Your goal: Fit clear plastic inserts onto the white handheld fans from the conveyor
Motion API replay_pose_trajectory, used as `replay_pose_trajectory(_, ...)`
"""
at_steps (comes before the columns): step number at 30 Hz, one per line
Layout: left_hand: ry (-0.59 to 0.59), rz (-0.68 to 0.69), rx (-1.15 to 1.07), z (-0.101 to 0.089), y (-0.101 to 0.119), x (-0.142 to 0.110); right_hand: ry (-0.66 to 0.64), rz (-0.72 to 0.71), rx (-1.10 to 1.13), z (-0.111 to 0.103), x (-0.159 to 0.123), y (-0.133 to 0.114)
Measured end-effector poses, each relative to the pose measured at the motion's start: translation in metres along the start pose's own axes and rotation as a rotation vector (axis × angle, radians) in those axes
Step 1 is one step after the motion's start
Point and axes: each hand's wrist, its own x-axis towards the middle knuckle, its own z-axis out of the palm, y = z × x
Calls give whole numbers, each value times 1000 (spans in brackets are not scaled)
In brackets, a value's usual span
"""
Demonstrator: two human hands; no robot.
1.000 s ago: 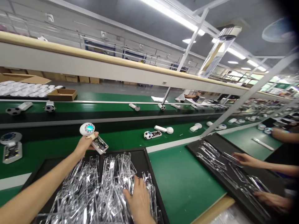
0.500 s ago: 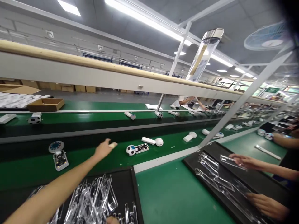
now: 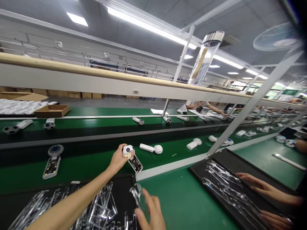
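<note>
My left hand [image 3: 118, 159] is closed round the football-patterned head of a small white handheld fan [image 3: 128, 149]. Its handle lies uncovered, showing a circuit board [image 3: 136, 164], and tilts down toward the belt's near edge. A pale wrap covers one of that hand's fingertips. Low in the middle, my right hand [image 3: 152, 210] pinches a clear plastic frame [image 3: 137, 195], blurred by motion, over the right edge of a black tray [image 3: 124, 183]. Tangled clear plastic frames [image 3: 102, 204] fill the tray below my left forearm.
Several white fans lie along the green conveyor [image 3: 96, 159], including an uncovered fan [image 3: 51, 166] at left and a white fan [image 3: 152, 148] beyond my hand. At right, a co-worker's hands [image 3: 266, 187] hover over another black tray [image 3: 199, 169]. A slanted metal post [image 3: 244, 108] stands between.
My left hand has reached right and taken hold of the football-patterned fan, tilting it. My right hand has risen from the tray with a clear plastic frame. The co-worker's upper hand no longer holds a frame.
</note>
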Motion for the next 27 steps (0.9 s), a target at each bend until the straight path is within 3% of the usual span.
replay_pose_trajectory(3, 23, -27, -109, -23, 21, -37, 90, -124, -148, 6, 27, -19)
replay_pose_trajectory(7, 35, -235, -335, -43, 33, -78, 195, -339, -380, 37, 30, -50)
replay_pose_trajectory(10, 104, -314, -397, -59, 36, -93, 207, -332, -457, 59, 17, -65)
replay_pose_trajectory(13, 136, -329, -407, -76, 36, -100, 165, -288, -486, 67, 6, -75)
replay_pose_trajectory(16, 112, -343, -476, -90, 34, -108, 24, -220, -407, 62, -3, -82)
replay_pose_trajectory(19, 62, -271, -597, -98, 24, -122, -104, -161, -242, 57, -11, -87)
replay_pose_trajectory(23, -191, -328, -692, -98, 1, -140, -63, -197, -142, 62, -22, -93)
replay_pose_trajectory(25, -193, -389, -600, -98, -6, -146, -19, -162, -45, 66, -23, -96)
replay_pose_trajectory(27, -99, -387, -507, -97, -8, -151, 63, -12, 122, 70, -18, -100)
